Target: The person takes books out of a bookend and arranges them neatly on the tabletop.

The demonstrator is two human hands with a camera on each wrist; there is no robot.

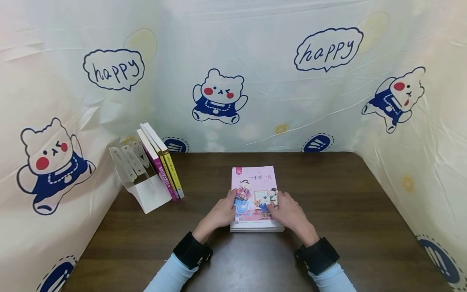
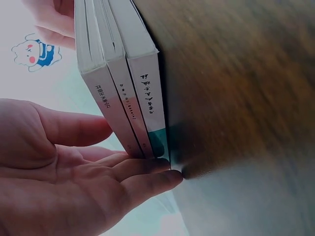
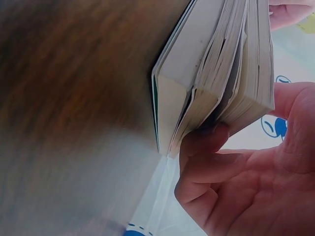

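Note:
In the head view a pink picture-covered book (image 1: 255, 178) tops a stack of three books at the table's middle. Below it in the left wrist view are a second pinkish book (image 2: 127, 103) and a white book with a green spine end (image 2: 147, 93). My left hand (image 1: 221, 211) touches the spine side, its fingers nearly straight and its thumb against the top spine. On the page side my right hand (image 1: 292, 213) grips the stack, thumb over the pink cover and fingers curled against the page edges (image 3: 216, 88), one fingertip at a gap below the top book.
On the dark wooden table (image 1: 346, 194), a white book stand (image 1: 149, 194) stands at the back left. Leaning in it are a purple-spined book (image 1: 164, 178) and yellow-spined books (image 1: 174, 174). A printed curtain (image 1: 270, 113) surrounds the back and sides.

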